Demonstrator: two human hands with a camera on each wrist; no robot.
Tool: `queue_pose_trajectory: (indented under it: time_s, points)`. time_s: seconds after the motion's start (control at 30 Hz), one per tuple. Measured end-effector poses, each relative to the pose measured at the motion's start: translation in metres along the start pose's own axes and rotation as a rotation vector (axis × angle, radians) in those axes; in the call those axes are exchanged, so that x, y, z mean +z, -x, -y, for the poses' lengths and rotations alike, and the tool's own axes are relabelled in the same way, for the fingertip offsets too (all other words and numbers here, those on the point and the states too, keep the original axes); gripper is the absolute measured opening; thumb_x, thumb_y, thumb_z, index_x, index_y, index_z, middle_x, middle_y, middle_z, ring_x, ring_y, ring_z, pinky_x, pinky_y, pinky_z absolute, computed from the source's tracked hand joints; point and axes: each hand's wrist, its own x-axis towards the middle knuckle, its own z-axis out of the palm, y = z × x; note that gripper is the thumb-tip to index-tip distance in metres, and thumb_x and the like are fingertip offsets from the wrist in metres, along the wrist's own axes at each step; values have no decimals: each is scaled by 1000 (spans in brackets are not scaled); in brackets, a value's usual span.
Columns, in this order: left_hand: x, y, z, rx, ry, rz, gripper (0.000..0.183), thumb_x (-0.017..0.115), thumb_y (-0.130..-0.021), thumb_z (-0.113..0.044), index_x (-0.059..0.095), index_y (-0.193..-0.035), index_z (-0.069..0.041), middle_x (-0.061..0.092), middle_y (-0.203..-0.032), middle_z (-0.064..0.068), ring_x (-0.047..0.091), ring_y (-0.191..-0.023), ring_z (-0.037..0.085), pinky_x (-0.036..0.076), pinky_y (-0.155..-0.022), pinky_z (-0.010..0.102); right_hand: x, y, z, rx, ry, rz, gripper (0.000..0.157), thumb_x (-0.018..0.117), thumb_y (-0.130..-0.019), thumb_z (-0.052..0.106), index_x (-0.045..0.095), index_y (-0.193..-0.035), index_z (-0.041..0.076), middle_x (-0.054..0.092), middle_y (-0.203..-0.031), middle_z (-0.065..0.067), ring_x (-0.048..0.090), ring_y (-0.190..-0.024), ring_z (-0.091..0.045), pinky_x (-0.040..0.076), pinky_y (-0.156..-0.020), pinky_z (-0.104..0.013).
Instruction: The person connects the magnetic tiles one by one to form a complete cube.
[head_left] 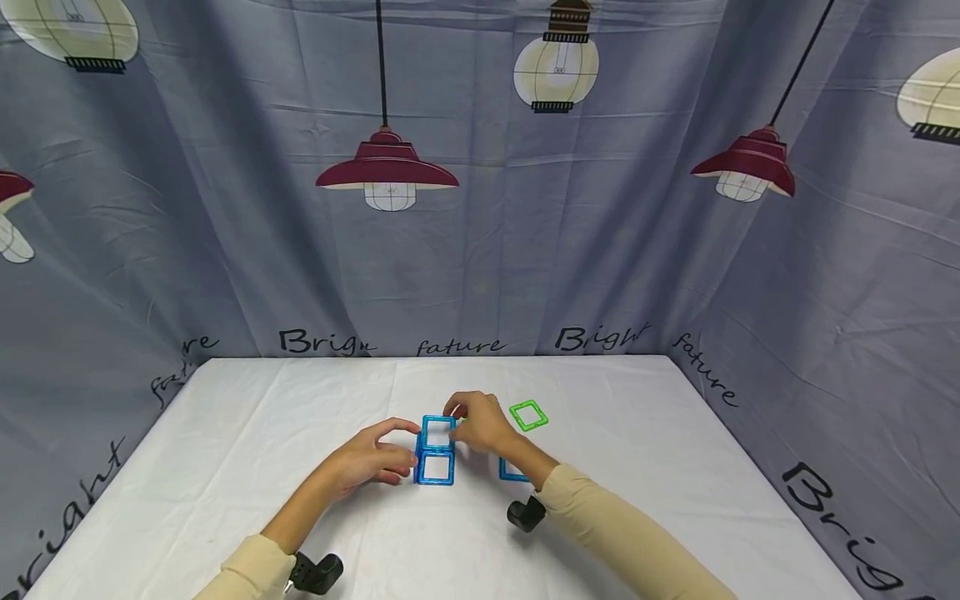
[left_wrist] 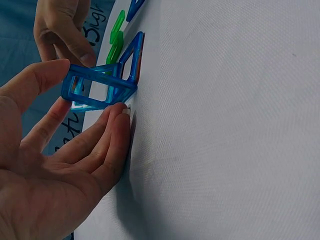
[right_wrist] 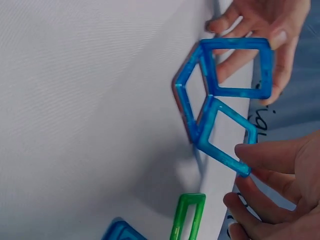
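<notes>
My left hand holds the edge of a raised blue square magnetic tile frame, its fingers spread about the tile. Another blue square tile lies on the cloth and joins the raised one along an edge. From the far side, my right hand pinches the corner of a third blue tile, which tilts up from the flat one. In the head view the joined tiles sit between both hands. The hollow middles show the white cloth.
A green square tile lies to the right of the right hand. One more blue tile is partly hidden under the right forearm. White cloth covers the table, with a grey printed curtain behind and at the sides.
</notes>
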Motion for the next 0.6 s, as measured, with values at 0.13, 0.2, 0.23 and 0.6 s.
queue_pose_trajectory:
  time_s: [0.13, 0.2, 0.23, 0.6]
  points:
    - [0, 0, -1, -3, 3, -4, 58, 75, -90, -20, 52, -143, -13, 75, -107, 13, 70, -92, 24, 61, -81, 40, -6, 1, -1, 1, -54, 3, 18, 79, -85, 5, 77, -100, 14, 74, -97, -6, 64, -92, -22, 54, -79, -39]
    - [0, 0, -1, -7, 8, -4, 58, 76, -90, -20, 52, -142, -12, 75, -107, 13, 71, -92, 24, 61, -81, 40, -9, 2, -1, 15, -82, 6, 14, 78, -86, 7, 78, -97, 16, 75, -94, -3, 65, -90, -20, 54, -77, -37]
    - [0, 0, -1, -9, 10, -3, 58, 76, -90, -19, 52, -142, -12, 75, -107, 13, 71, -92, 24, 61, -81, 40, -10, 2, -2, 22, -95, 9, 12, 78, -87, 7, 78, -96, 16, 75, -93, -2, 65, -89, -19, 54, -76, -36]
    - [1, 0, -1, -16, 37, 1, 59, 75, -90, -18, 49, -143, -11, 74, -107, 13, 72, -91, 25, 61, -79, 39, -16, 4, -5, 103, -207, 64, 14, 74, -89, 7, 82, -94, 17, 77, -93, -2, 62, -81, -15, 48, -66, -29]
